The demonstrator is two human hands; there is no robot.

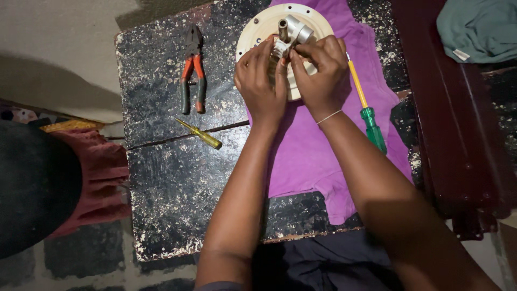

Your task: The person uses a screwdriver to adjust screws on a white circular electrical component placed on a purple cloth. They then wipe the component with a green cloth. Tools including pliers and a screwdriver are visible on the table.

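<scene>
The person's two forearms come up from the bottom edge, nearest the viewer, and meet over the worn black table (pixel 161 178), the landmark for all else. On the table's right half lies a purple cloth (pixel 312 145), and at the far end of that cloth sits a round cream motor housing (pixel 258 27) with a metal shaft (pixel 291 29) standing up from its middle. The left hand (pixel 261 81) is curled against the housing's left side, fingers closed on the part at the shaft's base. The right hand (pixel 320 73) grips the same part from the right, fingertips pinched. A green-handled screwdriver (pixel 366 108) lies on the cloth's right edge. Red-handled pliers (pixel 192 73) rest on the table's far left, and a small yellow screwdriver (pixel 200 134) lies just nearer than them.
</scene>
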